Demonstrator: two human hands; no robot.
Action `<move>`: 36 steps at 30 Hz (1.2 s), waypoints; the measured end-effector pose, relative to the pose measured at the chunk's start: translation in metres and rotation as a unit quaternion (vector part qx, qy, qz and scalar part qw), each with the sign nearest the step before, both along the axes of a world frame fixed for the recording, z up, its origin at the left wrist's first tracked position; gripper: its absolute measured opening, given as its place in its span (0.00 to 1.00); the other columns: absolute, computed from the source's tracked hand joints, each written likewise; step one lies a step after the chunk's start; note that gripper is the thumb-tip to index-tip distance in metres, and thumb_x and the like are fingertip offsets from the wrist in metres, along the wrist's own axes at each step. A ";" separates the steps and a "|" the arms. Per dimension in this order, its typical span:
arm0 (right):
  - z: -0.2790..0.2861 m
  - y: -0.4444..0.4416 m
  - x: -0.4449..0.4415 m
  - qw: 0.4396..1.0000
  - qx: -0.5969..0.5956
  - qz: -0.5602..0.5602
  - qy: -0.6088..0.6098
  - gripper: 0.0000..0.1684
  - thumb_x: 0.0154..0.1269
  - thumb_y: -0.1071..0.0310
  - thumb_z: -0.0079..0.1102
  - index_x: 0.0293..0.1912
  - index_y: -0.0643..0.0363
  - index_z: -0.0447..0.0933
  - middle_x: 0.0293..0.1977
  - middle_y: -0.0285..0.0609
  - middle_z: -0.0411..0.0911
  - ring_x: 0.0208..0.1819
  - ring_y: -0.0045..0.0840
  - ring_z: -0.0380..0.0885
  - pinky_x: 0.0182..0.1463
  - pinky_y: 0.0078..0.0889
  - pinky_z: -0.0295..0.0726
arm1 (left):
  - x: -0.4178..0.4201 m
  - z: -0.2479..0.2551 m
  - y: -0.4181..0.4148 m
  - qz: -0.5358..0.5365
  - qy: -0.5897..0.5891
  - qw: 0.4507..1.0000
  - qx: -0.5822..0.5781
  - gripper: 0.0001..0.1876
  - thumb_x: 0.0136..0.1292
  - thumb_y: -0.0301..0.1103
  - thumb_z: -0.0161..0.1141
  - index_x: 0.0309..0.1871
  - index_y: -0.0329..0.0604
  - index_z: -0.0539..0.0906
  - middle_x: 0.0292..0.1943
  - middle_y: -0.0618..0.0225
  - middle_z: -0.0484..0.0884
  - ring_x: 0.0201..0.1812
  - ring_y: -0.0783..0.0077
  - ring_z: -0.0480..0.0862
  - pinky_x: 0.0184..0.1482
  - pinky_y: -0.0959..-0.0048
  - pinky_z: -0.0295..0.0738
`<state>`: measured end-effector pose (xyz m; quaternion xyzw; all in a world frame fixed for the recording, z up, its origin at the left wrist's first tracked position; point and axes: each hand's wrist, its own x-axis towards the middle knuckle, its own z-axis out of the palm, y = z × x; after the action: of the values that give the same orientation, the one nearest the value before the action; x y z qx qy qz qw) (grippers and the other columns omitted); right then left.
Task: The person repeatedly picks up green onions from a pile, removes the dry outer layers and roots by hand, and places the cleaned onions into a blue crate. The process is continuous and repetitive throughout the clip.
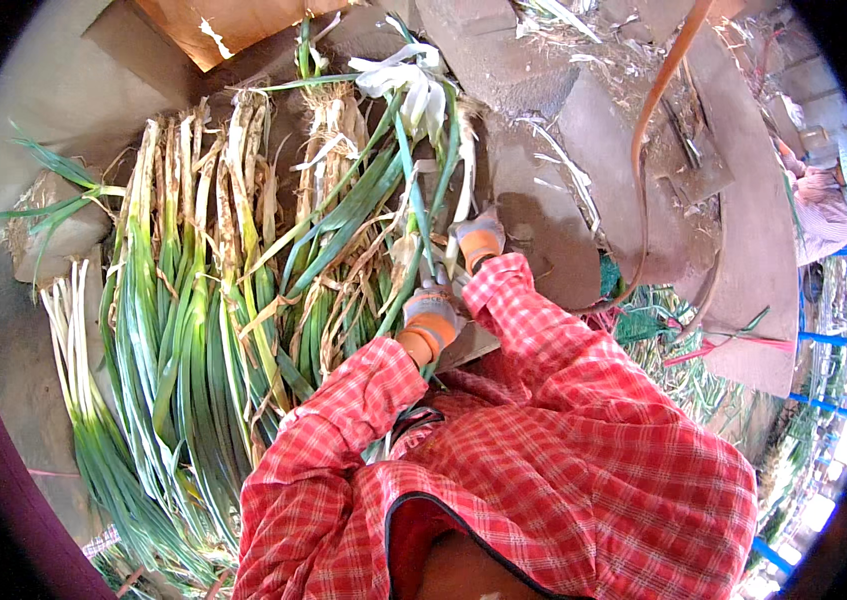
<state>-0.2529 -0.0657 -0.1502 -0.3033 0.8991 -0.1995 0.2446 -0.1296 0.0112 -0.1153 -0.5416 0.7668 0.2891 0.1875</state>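
Observation:
My right hand (pixel 480 234), in a grey and orange glove, has its fingers closed around the pale stalk of a long green onion (pixel 466 165). The stalk's root end points away from me. Closer to my body, my left hand (pixel 432 309), gloved the same way, grips the lower part of this onion; its fingertips are partly hidden. Loose green leaves (pixel 414 184) and limp white peeled layers (pixel 412 82) lie just beyond both hands. To the left, several untrimmed long green onions (pixel 194 300) with dry brown skins lie side by side, roots away from me.
White-stemmed cleaned onions (pixel 82 345) lie at the far left. A brown hose (pixel 641 142) curves across the right side, near scattered peelings (pixel 566 169). Another person (pixel 827 199) is at the far right. A cardboard piece (pixel 243 26) stands at the top.

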 end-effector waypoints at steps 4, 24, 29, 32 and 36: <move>-0.021 -0.021 -0.034 0.967 -0.169 0.151 -0.115 0.28 0.44 0.61 0.73 0.46 0.62 0.78 0.33 0.54 0.81 0.35 0.42 0.80 0.41 0.36 0.77 | 0.022 0.033 -0.019 0.120 0.119 0.985 0.020 0.42 0.50 0.31 0.61 0.71 0.47 0.58 0.49 0.47 0.80 0.48 0.48 0.81 0.50 0.61 0.76; 0.173 -0.020 0.091 0.467 -0.213 0.093 -0.853 0.09 0.69 0.66 0.51 0.47 0.57 0.71 0.35 0.47 0.80 0.33 0.34 0.81 0.33 0.36 0.84 | 0.092 0.124 0.012 0.286 0.295 0.880 -0.239 0.23 0.55 0.39 0.68 0.49 0.35 0.76 0.34 0.56 0.82 0.35 0.57 0.82 0.38 0.65 0.76; 0.178 -0.081 0.070 0.305 -0.281 0.077 -0.907 0.29 0.69 0.48 0.50 0.51 0.67 0.69 0.40 0.53 0.78 0.39 0.34 0.80 0.42 0.31 0.84 | 0.092 0.174 0.013 0.395 0.536 0.739 0.099 0.11 0.64 0.37 0.61 0.41 0.38 0.77 0.16 0.75 0.69 0.15 0.81 0.68 0.19 0.79 0.63; 0.180 -0.093 0.080 0.481 -0.425 0.175 -0.747 0.23 0.71 0.53 0.50 0.55 0.62 0.69 0.41 0.48 0.78 0.41 0.29 0.78 0.46 0.30 0.81 | 0.112 0.200 0.010 0.394 0.608 0.648 0.232 0.15 0.66 0.42 0.57 0.40 0.37 0.77 0.15 0.77 0.65 0.15 0.81 0.66 0.20 0.78 0.62; 0.155 -0.155 0.012 0.491 -0.372 -0.047 -0.786 0.15 0.70 0.55 0.47 0.40 0.54 0.77 0.33 0.35 0.79 0.32 0.23 0.78 0.34 0.23 0.81 | 0.145 0.233 0.032 0.389 0.558 0.699 0.222 0.22 0.65 0.48 0.57 0.43 0.33 0.77 0.15 0.76 0.68 0.15 0.79 0.67 0.20 0.78 0.64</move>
<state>-0.2407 -0.2205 0.0048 -0.0407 0.1893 -0.6828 0.7045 0.0153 0.0435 0.1177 -0.4734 0.3655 0.7476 -0.2887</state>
